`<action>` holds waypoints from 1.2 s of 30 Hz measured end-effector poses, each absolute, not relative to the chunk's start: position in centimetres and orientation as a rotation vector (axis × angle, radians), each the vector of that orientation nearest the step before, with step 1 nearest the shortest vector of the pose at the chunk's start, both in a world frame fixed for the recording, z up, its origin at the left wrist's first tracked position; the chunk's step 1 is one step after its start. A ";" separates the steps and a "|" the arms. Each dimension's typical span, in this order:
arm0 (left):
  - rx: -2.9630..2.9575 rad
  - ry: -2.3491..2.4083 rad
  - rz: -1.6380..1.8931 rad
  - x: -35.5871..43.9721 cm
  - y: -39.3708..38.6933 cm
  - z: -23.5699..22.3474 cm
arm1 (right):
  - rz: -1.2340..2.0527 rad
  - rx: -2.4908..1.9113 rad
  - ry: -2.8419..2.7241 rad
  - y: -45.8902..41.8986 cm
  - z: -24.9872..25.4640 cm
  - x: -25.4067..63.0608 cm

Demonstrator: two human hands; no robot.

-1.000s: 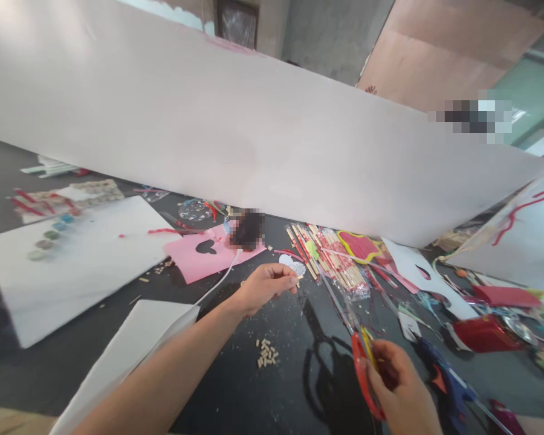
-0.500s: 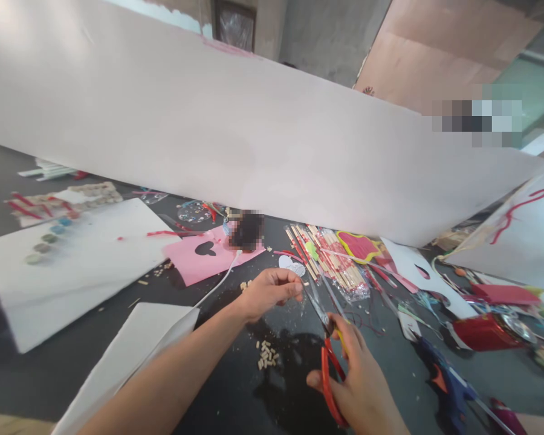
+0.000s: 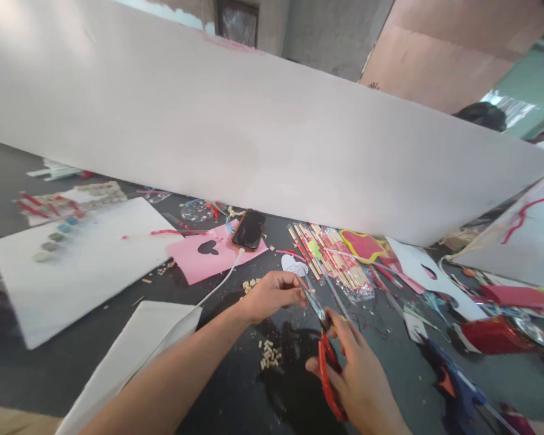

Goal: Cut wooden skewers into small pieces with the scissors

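Observation:
My right hand (image 3: pixel 358 380) grips red-handled scissors (image 3: pixel 323 338), blades pointing up and left towards my left hand. My left hand (image 3: pixel 274 294) is closed in a pinch on something small I cannot make out, right at the scissor tips. Both hands hover over the black table (image 3: pixel 236 386). A small heap of cut stick pieces (image 3: pixel 270 354) lies just below them, and a second heap (image 3: pixel 250 284) sits to the left of my left hand. A white heart-shaped cutout (image 3: pixel 294 264) lies just beyond my left hand.
A large white board (image 3: pixel 236 133) stands across the back. Behind the hands lie a bag of wooden sticks (image 3: pixel 335 263), pink paper (image 3: pixel 211 254) and a phone (image 3: pixel 249 229) with a white cable. A white sheet (image 3: pixel 72 266) lies left, a blue glue gun (image 3: pixel 453 383) right.
My right hand swung the scissors up and left from the lower right until the blades met my left hand's fingertips. My left hand stayed almost in place.

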State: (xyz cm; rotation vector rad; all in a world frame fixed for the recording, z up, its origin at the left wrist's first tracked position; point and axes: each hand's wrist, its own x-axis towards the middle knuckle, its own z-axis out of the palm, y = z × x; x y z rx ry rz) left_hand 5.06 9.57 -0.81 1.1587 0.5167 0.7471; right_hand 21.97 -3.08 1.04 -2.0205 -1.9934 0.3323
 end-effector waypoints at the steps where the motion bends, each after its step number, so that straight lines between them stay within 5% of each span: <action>1: 1.161 0.514 0.747 5.1 9.6 -0.8 | 0.296 -2.016 -2.015 -3.0 0.9 22.0; 14: 1.228 0.516 0.764 5.0 9.8 -0.9 | -0.233 -1.812 -2.262 -2.6 -0.1 22.0; 36: 1.223 0.502 0.702 4.9 9.7 -0.6 | -0.196 -1.965 -2.216 -2.9 0.1 21.8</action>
